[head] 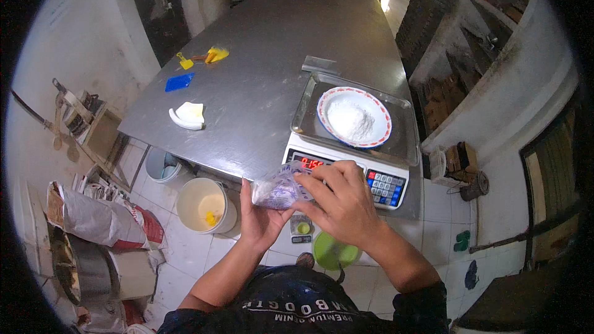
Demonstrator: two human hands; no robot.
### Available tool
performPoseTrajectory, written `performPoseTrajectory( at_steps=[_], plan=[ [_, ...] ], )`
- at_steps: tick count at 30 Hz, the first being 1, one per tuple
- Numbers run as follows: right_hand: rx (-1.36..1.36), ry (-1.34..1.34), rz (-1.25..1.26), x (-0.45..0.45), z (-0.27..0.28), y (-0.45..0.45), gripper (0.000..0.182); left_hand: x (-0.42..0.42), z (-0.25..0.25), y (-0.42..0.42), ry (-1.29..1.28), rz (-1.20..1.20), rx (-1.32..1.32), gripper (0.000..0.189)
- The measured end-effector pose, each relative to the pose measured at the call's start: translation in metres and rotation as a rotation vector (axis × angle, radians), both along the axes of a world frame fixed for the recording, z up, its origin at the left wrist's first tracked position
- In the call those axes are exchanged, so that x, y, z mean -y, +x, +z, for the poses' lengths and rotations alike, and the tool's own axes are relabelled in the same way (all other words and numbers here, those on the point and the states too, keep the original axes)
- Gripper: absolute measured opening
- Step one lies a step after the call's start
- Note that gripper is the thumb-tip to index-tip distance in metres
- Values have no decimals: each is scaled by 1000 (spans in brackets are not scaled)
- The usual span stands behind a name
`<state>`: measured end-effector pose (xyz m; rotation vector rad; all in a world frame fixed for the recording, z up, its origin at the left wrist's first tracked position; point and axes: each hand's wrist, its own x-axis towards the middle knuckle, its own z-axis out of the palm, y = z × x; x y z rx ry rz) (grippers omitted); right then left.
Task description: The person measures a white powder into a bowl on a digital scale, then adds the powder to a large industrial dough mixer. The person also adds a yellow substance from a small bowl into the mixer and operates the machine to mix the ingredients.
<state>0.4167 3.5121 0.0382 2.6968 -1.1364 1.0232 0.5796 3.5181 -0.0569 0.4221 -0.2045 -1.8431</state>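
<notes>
A printed plastic bag (277, 191) with white contents rests in my left hand (263, 222), cupped under its lower left side. My right hand (341, 199) pinches the bag's right edge with its fingers. Just beyond is a digital scale (345, 152), its red display partly covered by the bag and my right hand. On the scale's metal tray (308, 116) stands an enamel bowl (322, 106) with a red-patterned rim. White powder (351, 120) lies heaped in it.
The steel table (260, 55) carries a blue scraper (179, 82), a yellow scoop (184, 61) and a white piece (188, 116). Below are a white bucket (185, 199) with pale powder, a small scale (301, 238) and a green stool (334, 250). Sacks (100, 215) lie at left.
</notes>
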Motion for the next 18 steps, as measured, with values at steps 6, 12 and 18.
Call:
performPoseTrajectory(
  at_steps=[6,12,18],
  plan=[
    [5,57,-187,31,5,-26,35,27,7,-24,27,58,93,66],
    [87,-3,88,61,8,-32,29,69,13,-15,17,89,179,63],
    [20,47,35,96,34,-13,19,119,38,-11,-53,-11,184,58]
  ],
)
